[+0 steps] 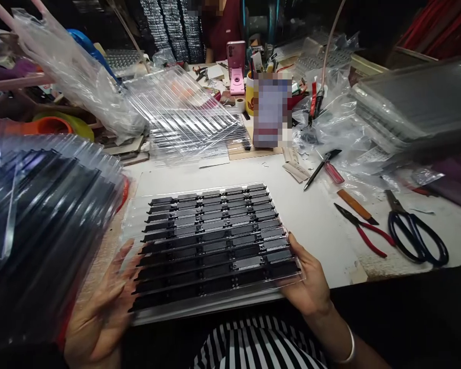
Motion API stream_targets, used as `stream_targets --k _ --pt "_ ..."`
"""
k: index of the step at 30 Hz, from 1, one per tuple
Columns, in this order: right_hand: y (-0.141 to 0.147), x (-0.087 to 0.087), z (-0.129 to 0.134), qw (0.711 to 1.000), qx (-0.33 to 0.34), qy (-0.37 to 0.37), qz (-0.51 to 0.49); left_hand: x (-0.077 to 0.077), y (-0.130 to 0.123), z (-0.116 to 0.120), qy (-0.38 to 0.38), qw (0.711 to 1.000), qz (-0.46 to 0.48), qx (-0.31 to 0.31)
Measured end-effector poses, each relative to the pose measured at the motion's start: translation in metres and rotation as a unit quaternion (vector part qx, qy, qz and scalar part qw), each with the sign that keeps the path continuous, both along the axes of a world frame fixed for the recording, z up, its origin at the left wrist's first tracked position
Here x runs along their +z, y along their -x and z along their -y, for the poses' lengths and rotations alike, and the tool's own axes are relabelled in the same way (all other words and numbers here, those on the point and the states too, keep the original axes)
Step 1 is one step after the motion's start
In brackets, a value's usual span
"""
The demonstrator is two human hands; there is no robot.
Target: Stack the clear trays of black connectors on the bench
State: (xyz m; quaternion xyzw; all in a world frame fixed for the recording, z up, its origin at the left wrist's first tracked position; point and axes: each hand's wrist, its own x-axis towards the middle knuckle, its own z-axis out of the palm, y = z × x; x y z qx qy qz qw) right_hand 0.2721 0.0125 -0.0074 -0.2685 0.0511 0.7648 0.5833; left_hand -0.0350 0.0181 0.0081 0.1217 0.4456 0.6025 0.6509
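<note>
Your clear plastic holder (133,219) is in front of you at the near edge of the white worktop (311,218), between your two hands; row upon row of black pin-edged parts (215,246) lies in it, and the rows look filled along most of their length; the strip at its left end shows no parts, though whether that counts as unfinished you cannot tell from here; your right hand (309,279) is closed round the right edge, fingers bent; your left hand (100,302) is half open at the left edge, fingers apart and blurred, so how firmly it grips is unclear; just left stands a ribbed plastic stack (57,200) with dark contents, seemingly loaded; beyond the holder lies a clear plastic pile (188,113); pliers (356,221) and scissors (401,228) lie at right, untouched.
</note>
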Motion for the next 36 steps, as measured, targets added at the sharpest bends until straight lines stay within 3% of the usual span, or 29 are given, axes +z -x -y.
stream_targets --k 3,7,15,20,24,30,36 --pt "0.001 0.001 -0.001 1.0 -0.011 -0.008 -0.012 0.0 0.0 -0.002 0.006 1.0 -0.002 -0.012" --pt "0.001 0.002 0.0 0.999 0.022 -0.017 -0.022 -0.001 0.001 -0.003 0.01 1.0 -0.01 -0.009" --pt "-0.001 -0.001 0.002 0.999 0.026 -0.015 -0.019 -0.007 0.004 -0.005 -0.01 0.998 0.053 -0.037" --pt "-0.009 0.003 0.004 0.998 0.054 -0.01 -0.016 -0.005 0.007 -0.008 -0.004 0.998 0.018 -0.058" --pt "-0.02 0.004 0.01 0.996 0.088 -0.006 -0.004 0.001 0.008 -0.011 -0.013 0.993 -0.036 -0.109" --pt "-0.018 -0.003 0.019 0.999 0.013 0.044 0.007 0.001 0.005 -0.01 -0.026 0.991 -0.055 -0.123" --pt "-0.006 0.005 0.011 0.99 -0.077 0.115 -0.003 -0.002 0.003 -0.009 -0.045 0.99 -0.056 -0.118"
